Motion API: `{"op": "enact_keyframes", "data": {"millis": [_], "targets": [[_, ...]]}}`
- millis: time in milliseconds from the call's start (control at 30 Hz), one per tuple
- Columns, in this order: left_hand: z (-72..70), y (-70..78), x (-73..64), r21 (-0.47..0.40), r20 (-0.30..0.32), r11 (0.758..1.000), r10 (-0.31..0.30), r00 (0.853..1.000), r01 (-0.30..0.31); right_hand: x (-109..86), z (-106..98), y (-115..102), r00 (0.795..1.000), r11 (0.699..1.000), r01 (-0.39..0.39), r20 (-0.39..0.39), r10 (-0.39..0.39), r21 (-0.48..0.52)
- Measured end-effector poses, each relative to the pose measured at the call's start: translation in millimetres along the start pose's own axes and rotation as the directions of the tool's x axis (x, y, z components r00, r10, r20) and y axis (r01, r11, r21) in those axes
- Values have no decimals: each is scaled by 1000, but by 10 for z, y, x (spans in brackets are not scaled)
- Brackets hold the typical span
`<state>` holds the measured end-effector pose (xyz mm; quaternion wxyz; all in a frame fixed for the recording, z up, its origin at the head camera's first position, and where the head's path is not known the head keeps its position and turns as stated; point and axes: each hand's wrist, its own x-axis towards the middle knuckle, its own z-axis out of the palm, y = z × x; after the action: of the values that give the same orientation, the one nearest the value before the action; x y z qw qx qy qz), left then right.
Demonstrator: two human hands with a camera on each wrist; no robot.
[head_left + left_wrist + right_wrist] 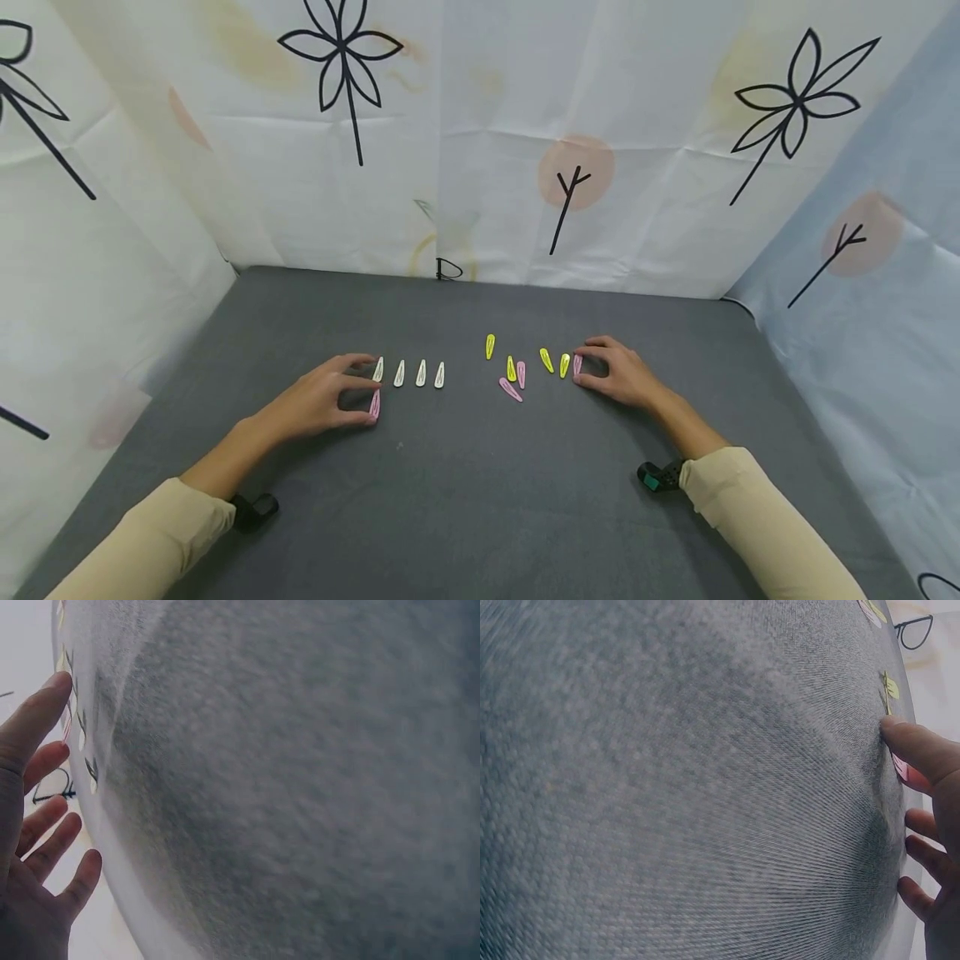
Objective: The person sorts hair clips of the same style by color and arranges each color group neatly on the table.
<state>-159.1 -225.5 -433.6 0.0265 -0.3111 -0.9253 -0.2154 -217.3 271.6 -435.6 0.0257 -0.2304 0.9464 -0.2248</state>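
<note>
In the head view my left hand (318,402) pinches a pink snap hair clip (374,404) between thumb and index finger, just below the leftmost of several white hair clips (420,373) in a row. The left wrist view shows the thumb (37,720) and index finger closing on it, other fingers spread. On the right side, my right hand (618,375) pinches another pink hair clip (577,365) by its ends, beside a yellow hair clip (565,365). In the right wrist view that pink clip (900,766) shows partly behind the thumb.
Between the hands lie two loose pink clips, one slanted (511,389) and one upright (521,375), among several yellow clips (491,346). Everything sits on a grey cloth-covered table (450,500). White patterned curtains (487,192) stand along the back and sides.
</note>
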Motion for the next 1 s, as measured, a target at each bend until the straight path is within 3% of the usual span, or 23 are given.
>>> {"op": "enact_keyframes", "data": {"millis": [467,1000], "targets": [[23,-114,-100,45,38,999,1,999,-3,-4,2,-2,1000,1000,-2,3,2,11],[26,-122,-117,22,27,1000,0,1000,0,3,7,12,1000,1000,-5,-3,5,13]]}}
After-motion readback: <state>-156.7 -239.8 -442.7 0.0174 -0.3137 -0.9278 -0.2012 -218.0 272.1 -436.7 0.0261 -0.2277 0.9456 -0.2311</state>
